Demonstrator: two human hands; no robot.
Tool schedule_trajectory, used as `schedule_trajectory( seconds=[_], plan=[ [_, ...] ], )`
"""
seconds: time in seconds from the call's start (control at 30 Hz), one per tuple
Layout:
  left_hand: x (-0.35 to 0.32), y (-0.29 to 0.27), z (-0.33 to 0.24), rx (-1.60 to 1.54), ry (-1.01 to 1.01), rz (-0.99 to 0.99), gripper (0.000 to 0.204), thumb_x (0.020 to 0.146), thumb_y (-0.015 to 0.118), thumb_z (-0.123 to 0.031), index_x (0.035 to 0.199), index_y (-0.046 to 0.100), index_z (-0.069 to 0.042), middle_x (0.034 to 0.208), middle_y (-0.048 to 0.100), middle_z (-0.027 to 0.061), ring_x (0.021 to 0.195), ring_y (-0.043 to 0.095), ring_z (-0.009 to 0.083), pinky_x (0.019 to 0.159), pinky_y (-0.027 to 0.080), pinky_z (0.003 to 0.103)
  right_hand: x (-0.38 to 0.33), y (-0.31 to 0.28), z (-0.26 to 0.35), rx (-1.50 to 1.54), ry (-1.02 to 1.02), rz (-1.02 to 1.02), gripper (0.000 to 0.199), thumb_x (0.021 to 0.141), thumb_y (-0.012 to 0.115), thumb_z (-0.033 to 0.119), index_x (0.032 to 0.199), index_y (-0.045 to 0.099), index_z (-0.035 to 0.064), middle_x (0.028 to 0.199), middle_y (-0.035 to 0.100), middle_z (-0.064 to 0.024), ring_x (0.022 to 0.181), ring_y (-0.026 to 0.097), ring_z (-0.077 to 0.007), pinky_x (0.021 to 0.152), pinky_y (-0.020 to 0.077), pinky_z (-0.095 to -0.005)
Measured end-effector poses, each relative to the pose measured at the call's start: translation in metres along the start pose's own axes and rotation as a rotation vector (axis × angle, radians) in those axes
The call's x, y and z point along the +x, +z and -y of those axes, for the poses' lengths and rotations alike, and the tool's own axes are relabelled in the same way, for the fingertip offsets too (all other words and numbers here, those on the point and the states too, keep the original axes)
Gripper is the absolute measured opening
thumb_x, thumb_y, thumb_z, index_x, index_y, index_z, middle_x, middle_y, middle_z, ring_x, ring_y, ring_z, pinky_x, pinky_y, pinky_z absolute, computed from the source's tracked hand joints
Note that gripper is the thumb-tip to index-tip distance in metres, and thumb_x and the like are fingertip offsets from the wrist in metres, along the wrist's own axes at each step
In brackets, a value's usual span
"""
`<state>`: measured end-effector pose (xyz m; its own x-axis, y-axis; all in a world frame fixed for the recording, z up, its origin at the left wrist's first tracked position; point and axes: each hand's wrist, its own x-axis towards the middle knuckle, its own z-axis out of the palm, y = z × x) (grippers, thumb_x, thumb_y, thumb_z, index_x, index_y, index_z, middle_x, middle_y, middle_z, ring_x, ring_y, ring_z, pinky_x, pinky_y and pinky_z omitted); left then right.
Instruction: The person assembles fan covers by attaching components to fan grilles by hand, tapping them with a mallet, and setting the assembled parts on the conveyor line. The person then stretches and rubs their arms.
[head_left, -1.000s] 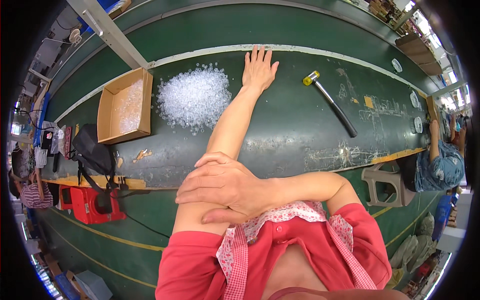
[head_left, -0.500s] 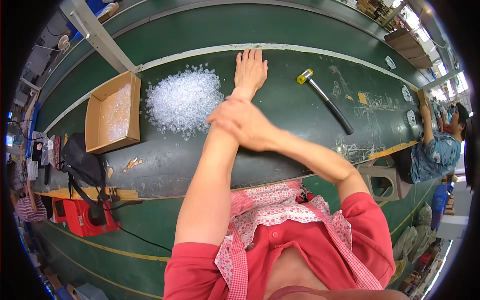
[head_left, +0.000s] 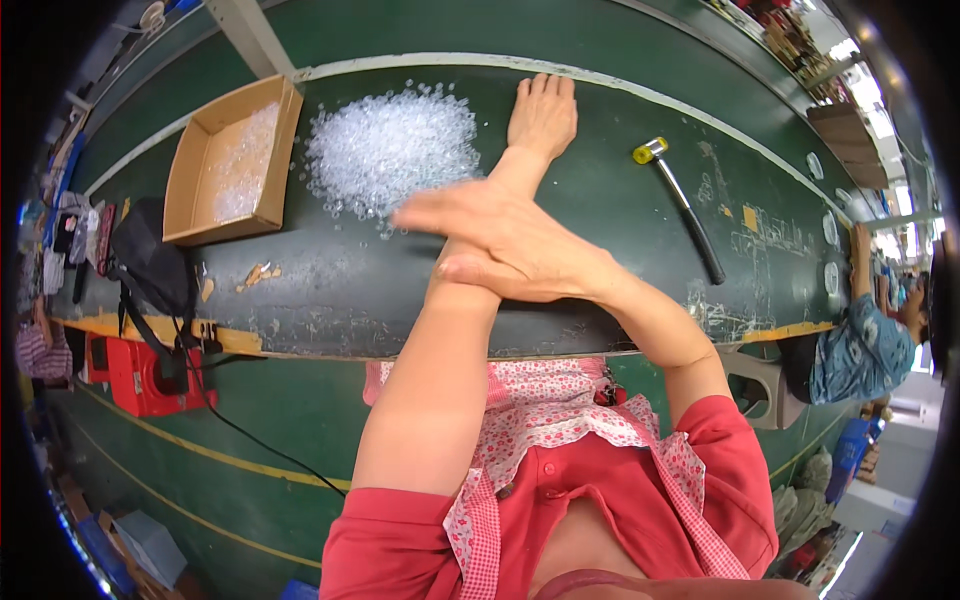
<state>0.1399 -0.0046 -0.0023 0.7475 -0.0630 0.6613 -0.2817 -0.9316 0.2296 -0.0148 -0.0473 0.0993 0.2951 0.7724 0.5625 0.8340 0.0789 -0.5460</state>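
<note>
Flat on the dark green tabletop, near its far white edge strip, my left hand lies palm down with its fingers stretched out and holds nothing. My right hand crosses over and rests against my left forearm just below the wrist. Its fingers point left, straight and slightly blurred, with the thumb apart from them. A heap of small clear plastic pieces is spread to the left of my left hand. To the right lies a mallet with a yellow-faced head and a black grip.
An open cardboard box with more clear pieces stands left of the heap. A black bag sits at the table's left end, above a red stool. Another person sits at the far right near white slotted baskets.
My right hand has loosened from around my left forearm, its fingers now straightened out to the left. My left hand stays flat on the table. The whole view has shifted slightly.
</note>
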Motion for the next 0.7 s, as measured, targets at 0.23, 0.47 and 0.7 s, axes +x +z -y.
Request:
schedule_trajectory(
  seconds=[0.23, 0.47, 0.7],
  plan=[
    [0.000, 0.004, 0.004, 0.031, -0.036, 0.013, 0.025, 0.091, 0.059, -0.021, 0.109, 0.059, -0.003, 0.112, 0.064, 0.0102, 0.113, 0.055, 0.0265, 0.100, 0.039, 0.042, 0.000, 0.019, -0.003, 0.052, -0.042, -0.237, 0.017, 0.087, 0.060, 0.002, 0.070, 0.058, 0.0028, 0.061, 0.053, -0.0059, 0.056, 0.047, -0.0242, 0.054, 0.0310, -0.0369],
    [-0.002, 0.000, 0.001, 0.040, -0.039, 0.019, 0.019, 0.090, 0.058, -0.018, 0.102, 0.061, -0.003, 0.109, 0.063, 0.0103, 0.112, 0.055, 0.0273, 0.100, 0.039, 0.043, -0.007, 0.007, 0.004, 0.221, 0.051, -0.085, 0.009, 0.090, 0.061, 0.009, 0.089, 0.067, 0.0020, 0.081, 0.066, -0.0064, 0.078, 0.061, -0.0243, 0.071, 0.0426, -0.0359],
    [-0.001, -0.006, 0.000, 0.009, -0.015, -0.001, 0.018, 0.089, 0.055, -0.014, 0.101, 0.062, -0.003, 0.111, 0.062, 0.0108, 0.113, 0.054, 0.0275, 0.101, 0.040, 0.042, 0.009, 0.010, 0.033, 0.025, -0.096, 0.113, 0.015, 0.087, 0.063, 0.019, 0.090, 0.064, 0.0047, 0.086, 0.064, -0.0084, 0.081, 0.060, -0.0281, 0.073, 0.0440, -0.0384]
  ],
)
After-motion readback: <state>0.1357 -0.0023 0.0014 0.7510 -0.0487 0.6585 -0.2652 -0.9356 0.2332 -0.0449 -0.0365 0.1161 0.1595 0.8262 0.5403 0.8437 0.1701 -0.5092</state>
